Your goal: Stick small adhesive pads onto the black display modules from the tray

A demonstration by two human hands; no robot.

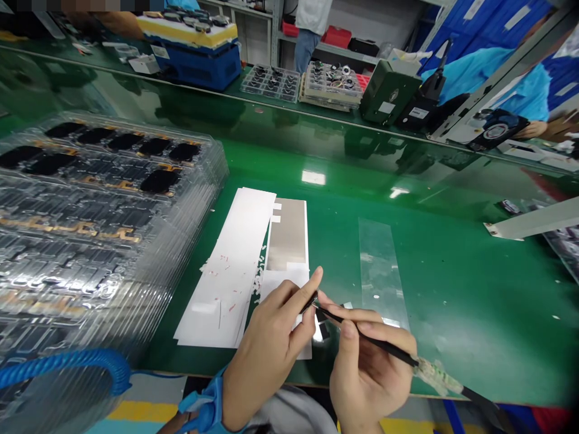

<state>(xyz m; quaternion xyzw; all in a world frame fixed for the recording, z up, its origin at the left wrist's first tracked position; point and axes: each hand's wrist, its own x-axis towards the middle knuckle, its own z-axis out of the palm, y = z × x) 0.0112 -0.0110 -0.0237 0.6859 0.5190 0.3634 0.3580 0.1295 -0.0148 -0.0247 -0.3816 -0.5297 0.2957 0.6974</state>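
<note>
The black part (309, 302) in my left hand (280, 325) was mostly hidden by my fingers (307, 286); whether the tool (384, 346) in my right hand (373, 364) touched it was too small to tell. My left hand covered part of the card (289, 241). The left edge cut off the trays (192, 220) and cord (67, 367); the top edge, a person (313, 17).

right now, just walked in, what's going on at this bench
A person's left grip holds a small dark part. The right grip holds a slim black tool, its tip at that part; contact is too small to tell. On the green worktop, white sheets lie between stacked clear plastic trays and a clear film strip.
</note>
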